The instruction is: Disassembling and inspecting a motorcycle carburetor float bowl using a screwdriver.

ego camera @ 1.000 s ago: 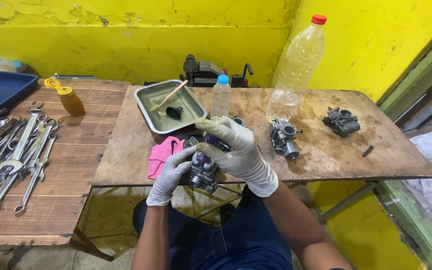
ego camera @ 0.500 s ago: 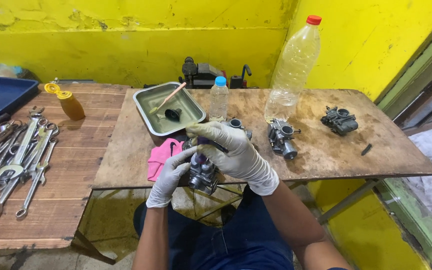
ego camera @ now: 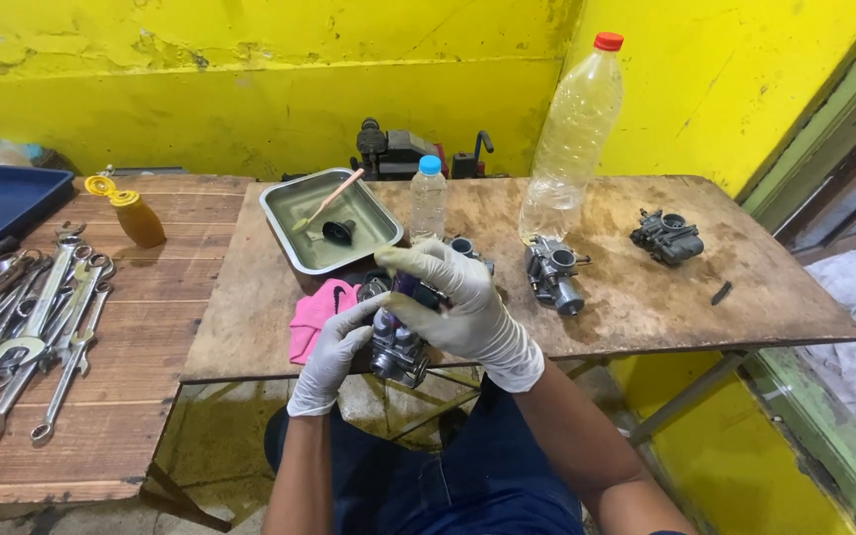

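Both gloved hands are working on a grey metal carburetor (ego camera: 398, 349) held at the near edge of the wooden table (ego camera: 646, 297), over the person's lap. Left hand (ego camera: 334, 352) is cupping and gripping its body from the left, while the right hand (ego camera: 453, 302) is closing over its top, fingers wrapped around it; what the fingertips are doing underneath is hidden. Judging by this, the carburetor is partway through being serviced, with more handling left. Two other carburetors (ego camera: 552, 274) (ego camera: 666, 236) are lying apart on the table, near a tall clear bottle (ego camera: 572, 139). A metal tray (ego camera: 329, 223) holding liquid, a brush and a dark part is sitting just behind the hands, beside a pink rag (ego camera: 314, 312)
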